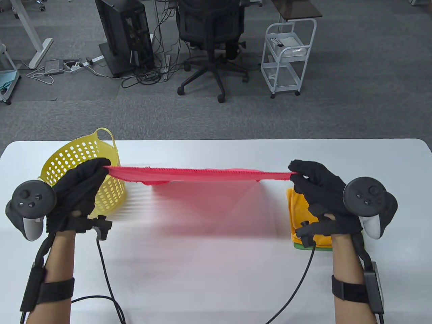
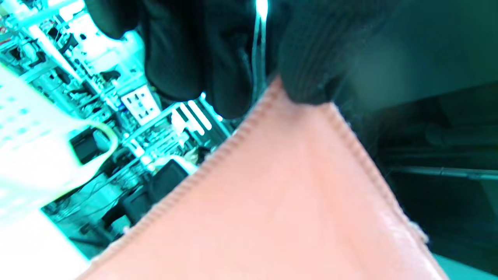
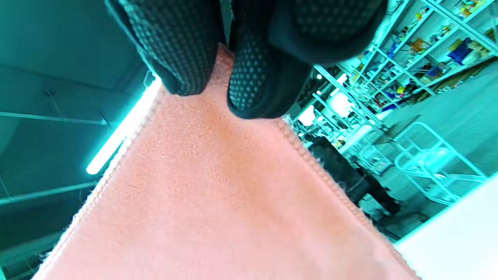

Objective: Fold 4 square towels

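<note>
Red square cloth towel (image 1: 202, 173) held in the air above the white tabletop (image 1: 216, 270), pulled taut between both hands; its lower part is motion-blurred. Left hand (image 1: 79, 192), black glove, pinches one corner at the towel's 9 o'clock end. Right hand (image 1: 320, 189), black glove, pinches the opposite corner at 3 o'clock. Left wrist view: gloved fingertips (image 2: 307, 77) clamped on the stitched corner of the towel (image 2: 272, 202). Right wrist view: dotted fingertips (image 3: 253, 89) clamped on the towel's (image 3: 218, 202) other corner. Yellow perforated plastic basket (image 1: 84, 158) sits at 9 o'clock on the tabletop, behind the left hand. Folded orange towel (image 1: 298, 211) lies on a green one (image 1: 300, 246) at 3 o'clock, partly under the right hand.
</note>
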